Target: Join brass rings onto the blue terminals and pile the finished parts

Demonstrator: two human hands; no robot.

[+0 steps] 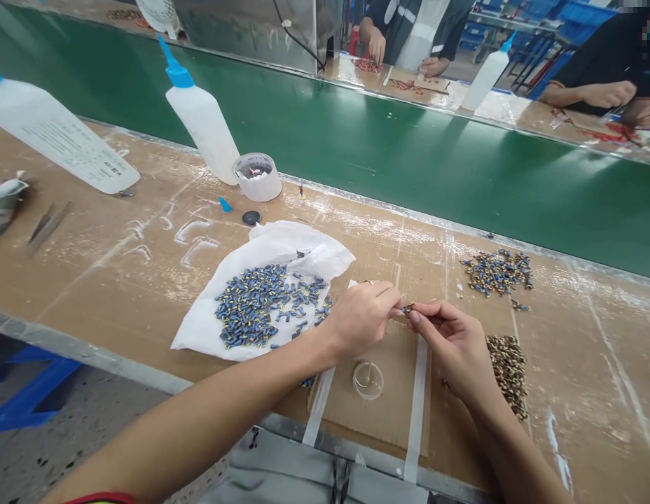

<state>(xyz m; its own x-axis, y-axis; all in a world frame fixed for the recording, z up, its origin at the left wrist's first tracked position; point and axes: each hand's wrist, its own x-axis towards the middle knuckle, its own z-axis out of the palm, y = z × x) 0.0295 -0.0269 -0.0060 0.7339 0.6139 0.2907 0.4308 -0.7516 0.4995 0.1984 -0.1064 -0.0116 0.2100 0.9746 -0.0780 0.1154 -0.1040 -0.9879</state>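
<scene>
My left hand (361, 316) and my right hand (459, 346) meet fingertip to fingertip above a taped-down cardboard sheet (380, 420). Pinched between them is a tiny blue and dark brass-coloured part (406, 309), too small to make out fully. Left of my left hand, a pile of small blue and yellow pieces (251, 304) lies on a white cloth-like sheet (199, 336). Beside my right wrist is a heap of small brass-coloured pieces (508, 371), partly covered by the hand. Farther back sits a pile of mixed blue and brass parts (498, 271). Below my hands stands a small clear dish (368, 380).
Two white squeeze bottles (204, 129) with blue caps, a tape roll (258, 177), a black disc (251, 218) and tweezers (47, 225) are on the left. A green conveyor belt (356, 147) runs behind. Across it, other people's hands (376, 45) handle small red parts.
</scene>
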